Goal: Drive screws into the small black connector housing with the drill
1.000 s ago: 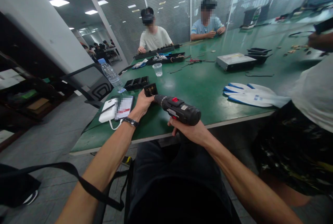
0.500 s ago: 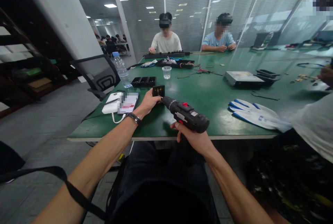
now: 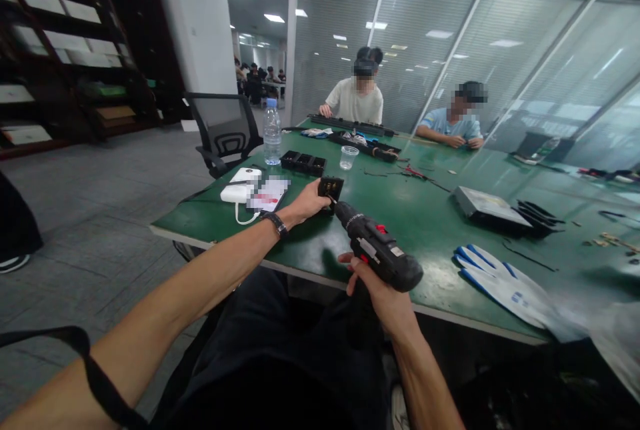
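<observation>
My left hand (image 3: 311,202) grips a small black block (image 3: 331,187) and holds it upright over the green table (image 3: 300,250). Brass-coloured spots show on the block's face. My right hand (image 3: 377,283) is wrapped round the handle of a black cordless drill (image 3: 377,243) with red switches. The drill's tip points at the block's lower part, close to my left fingertips; whether it touches a screw is too small to tell. Just behind the block stands a black compartment tray (image 3: 303,163), and a clear plastic cup (image 3: 349,157) is beyond it to the right.
Left of my hand lie a phone (image 3: 270,194) and a white power bank (image 3: 241,185); a water bottle (image 3: 272,132) stands behind. To the right are a white-blue glove (image 3: 500,283) and a metal-topped box (image 3: 490,209). Two people (image 3: 357,97) sit across the table.
My view has turned left and tilted, so the table's contents appear shifted right and slanted. Both hands keep their hold, with the drill tip still at the block.
</observation>
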`<state>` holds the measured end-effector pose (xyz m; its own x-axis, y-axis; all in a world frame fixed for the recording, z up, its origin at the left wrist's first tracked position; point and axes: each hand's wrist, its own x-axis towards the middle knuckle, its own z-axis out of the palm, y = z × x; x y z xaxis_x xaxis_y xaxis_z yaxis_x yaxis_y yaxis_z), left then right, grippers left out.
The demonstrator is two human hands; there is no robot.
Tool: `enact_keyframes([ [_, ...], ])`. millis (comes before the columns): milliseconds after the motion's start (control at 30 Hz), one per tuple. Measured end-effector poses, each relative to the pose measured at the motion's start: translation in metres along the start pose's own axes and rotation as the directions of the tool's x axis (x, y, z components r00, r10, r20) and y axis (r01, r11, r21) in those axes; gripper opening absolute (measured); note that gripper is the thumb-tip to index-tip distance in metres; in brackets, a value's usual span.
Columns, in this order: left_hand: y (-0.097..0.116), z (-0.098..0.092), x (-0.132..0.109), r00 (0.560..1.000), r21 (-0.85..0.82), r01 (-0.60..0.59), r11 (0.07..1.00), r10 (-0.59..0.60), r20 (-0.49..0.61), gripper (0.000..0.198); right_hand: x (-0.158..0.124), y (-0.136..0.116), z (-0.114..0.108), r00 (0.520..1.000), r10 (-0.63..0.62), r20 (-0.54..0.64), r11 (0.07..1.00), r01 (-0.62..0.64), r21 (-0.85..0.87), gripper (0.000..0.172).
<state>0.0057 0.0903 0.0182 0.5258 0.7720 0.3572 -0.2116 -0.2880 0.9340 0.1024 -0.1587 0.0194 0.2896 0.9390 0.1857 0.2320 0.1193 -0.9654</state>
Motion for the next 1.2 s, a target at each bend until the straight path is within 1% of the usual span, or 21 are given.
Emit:
enact_keyframes([
  [100, 0.003, 0.000, -0.001, 1.000, 0.010, -0.007, 1.000, 0.007, -0.003, 0.031, 0.000, 0.001, 0.000, 1.000, 0.006, -0.022, 0.999, -0.005, 0.037, 0.031],
  [167, 0.003, 0.000, -0.001, 1.000, 0.013, -0.005, 1.000, 0.005, 0.000, 0.032, 0.000, 0.001, 0.001, 1.000, 0.009, -0.017, 1.000, -0.009, 0.023, 0.032],
  [333, 0.000, 0.000, 0.001, 0.999, -0.001, 0.027, 1.000, -0.027, 0.018, 0.034, -0.002, 0.001, 0.002, 0.999, -0.016, -0.031, 0.999, 0.015, -0.039, 0.024],
  [433, 0.003, 0.000, 0.000, 0.999, -0.011, 0.030, 0.999, -0.029, 0.040, 0.035, -0.003, -0.001, 0.003, 0.999, -0.022, -0.034, 0.998, 0.020, -0.062, 0.024],
  [500, 0.005, 0.000, -0.001, 0.999, -0.004, 0.038, 0.999, -0.038, 0.035, 0.034, -0.003, -0.003, 0.004, 0.999, -0.020, -0.026, 0.999, 0.019, -0.041, 0.023],
  [600, 0.009, 0.000, -0.002, 0.999, 0.007, 0.034, 0.999, -0.034, 0.017, 0.033, -0.001, -0.004, 0.005, 0.999, -0.037, -0.023, 0.999, 0.037, 0.024, 0.016],
  [700, 0.009, 0.000, -0.002, 0.999, -0.009, 0.034, 0.999, -0.034, 0.040, 0.031, 0.000, -0.004, 0.005, 0.999, -0.045, -0.031, 0.997, 0.047, 0.060, 0.016],
  [767, 0.008, 0.000, -0.001, 0.998, -0.024, 0.036, 0.999, -0.034, 0.058, 0.031, -0.001, -0.005, 0.005, 0.999, -0.033, -0.021, 0.999, 0.033, 0.034, 0.015],
  [900, 0.004, 0.000, 0.001, 0.999, -0.076, 0.025, 0.997, -0.022, 0.035, 0.035, -0.003, -0.005, 0.005, 1.000, -0.001, -0.007, 0.999, 0.001, -0.051, 0.021],
  [1067, 0.002, -0.001, 0.004, 0.998, -0.183, 0.057, 0.982, -0.058, 0.000, 0.043, -0.002, -0.002, 0.005, 1.000, -0.017, -0.012, 0.998, 0.016, -0.053, 0.020],
  [1200, -0.001, -0.001, 0.003, 1.000, -0.120, 0.025, 0.992, -0.022, 0.021, 0.041, -0.002, -0.002, 0.005, 1.000, -0.017, -0.016, 0.999, 0.016, -0.049, 0.021],
])
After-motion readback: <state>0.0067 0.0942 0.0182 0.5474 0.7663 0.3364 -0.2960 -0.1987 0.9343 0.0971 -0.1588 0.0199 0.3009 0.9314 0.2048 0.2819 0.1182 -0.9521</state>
